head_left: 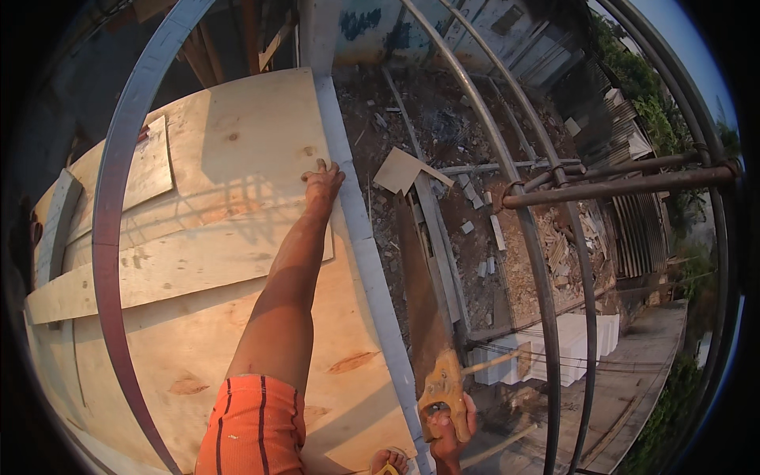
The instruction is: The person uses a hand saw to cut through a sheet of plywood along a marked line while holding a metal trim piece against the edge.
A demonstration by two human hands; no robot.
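The left hand, fingers loosely spread, rests on the right edge of a plywood deck, the right hand is closed around a handsaw just outside that edge, a curved metal bar blocks the deck's left side, and metal pipes stand at right.
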